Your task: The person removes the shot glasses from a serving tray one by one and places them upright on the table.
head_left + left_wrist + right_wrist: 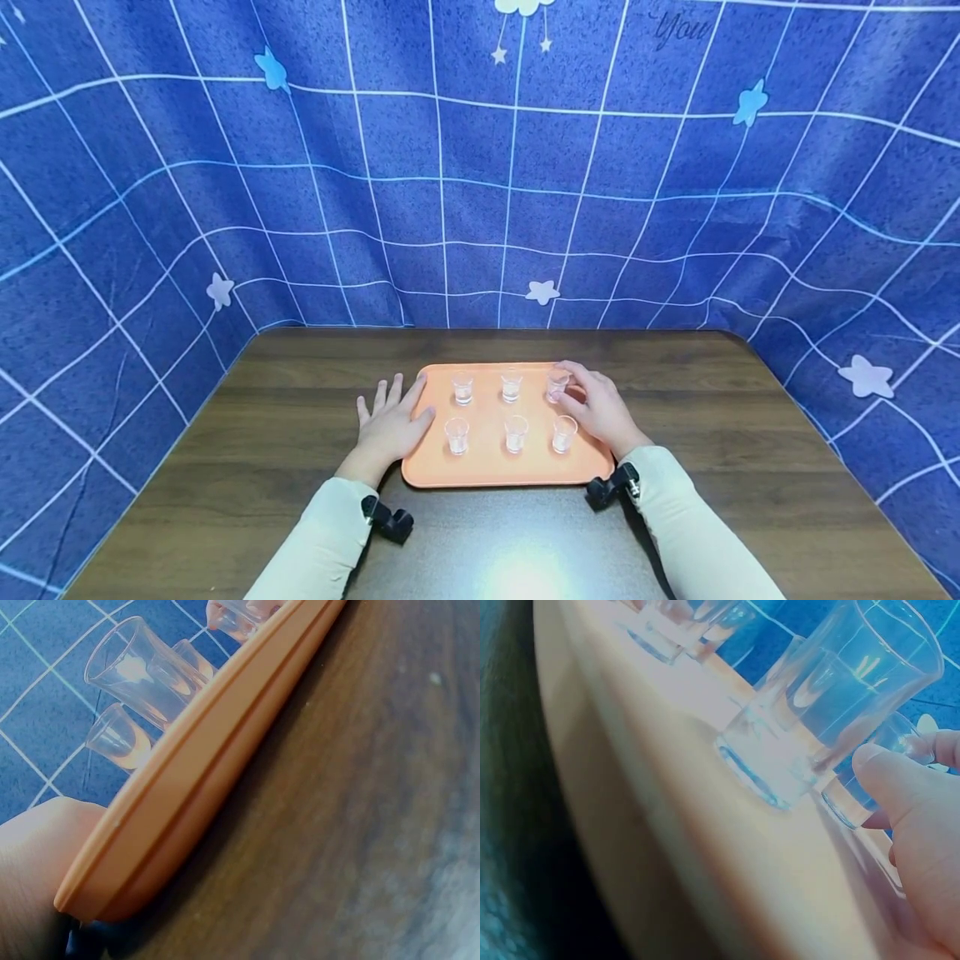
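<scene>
On an orange tray [487, 473] stand several small clear shot glasses, upright in two rows. At the back right corner my right hand [606, 414] pinches a shot glass [556, 384] between thumb and fingers; the right wrist view shows the thumb against this glass [845, 801]. Its base appears to be on or just above the tray. The front right shot glass [564, 437] is just beside that hand. My left hand [386, 432] lies with spread, straight fingers at the tray's left edge, the thumb over the rim and the other fingers reaching over the tabletop.
A brown wood-grain table [300, 400] carries the tray, with a bright glare spot [525, 575] near its front. Behind and along both sides hangs a blue curtain [480, 208] with white grid lines and stars. Each wrist wears a black camera mount [390, 521].
</scene>
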The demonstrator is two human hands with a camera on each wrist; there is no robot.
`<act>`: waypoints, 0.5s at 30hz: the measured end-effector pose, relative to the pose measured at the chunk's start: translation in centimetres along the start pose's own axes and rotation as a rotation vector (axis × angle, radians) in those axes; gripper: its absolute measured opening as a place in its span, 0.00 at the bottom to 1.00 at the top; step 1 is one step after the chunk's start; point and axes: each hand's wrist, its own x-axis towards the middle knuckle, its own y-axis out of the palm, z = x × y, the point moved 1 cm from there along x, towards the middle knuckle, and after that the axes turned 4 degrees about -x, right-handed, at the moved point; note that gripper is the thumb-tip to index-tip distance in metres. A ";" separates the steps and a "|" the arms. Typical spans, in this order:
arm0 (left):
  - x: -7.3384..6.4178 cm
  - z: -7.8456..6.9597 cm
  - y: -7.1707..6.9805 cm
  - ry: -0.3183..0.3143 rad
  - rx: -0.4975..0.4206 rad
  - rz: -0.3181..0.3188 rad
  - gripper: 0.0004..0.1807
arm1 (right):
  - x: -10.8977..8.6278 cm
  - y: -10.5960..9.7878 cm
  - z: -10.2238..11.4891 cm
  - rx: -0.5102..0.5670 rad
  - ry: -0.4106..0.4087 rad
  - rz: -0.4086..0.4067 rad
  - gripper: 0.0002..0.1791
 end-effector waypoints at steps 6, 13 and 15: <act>-0.1 0.0 0.0 -0.007 0.001 0.003 0.38 | 0.0 -0.3 -0.2 -0.014 -0.070 -0.061 0.26; -0.2 -0.2 0.0 -0.010 -0.004 0.007 0.38 | -0.2 -1.0 -0.6 -0.032 -0.069 -0.132 0.26; -0.2 -0.2 0.0 -0.010 0.000 0.007 0.38 | -0.3 -1.1 -0.8 -0.041 -0.070 -0.152 0.26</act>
